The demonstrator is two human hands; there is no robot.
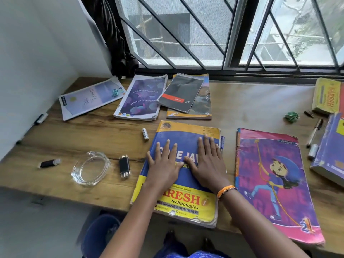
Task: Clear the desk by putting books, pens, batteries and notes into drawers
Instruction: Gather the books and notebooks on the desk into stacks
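Wood desk [83,135] by barred window [186,34] — books [186,200] etc.

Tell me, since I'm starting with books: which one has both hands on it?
The blue-and-yellow book at the desk's front edge; left hand and right hand lie flat on it.

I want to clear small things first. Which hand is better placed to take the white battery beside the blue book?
Left. The left hand lies nearer the battery; the right hand would have to cross over.

We are seeing soft daylight coming through the window [186,34], lighting the desk [251,101] evenly with faint shadows. Wide-angle distortion is bending the edges, and the lower left corner is blurring.
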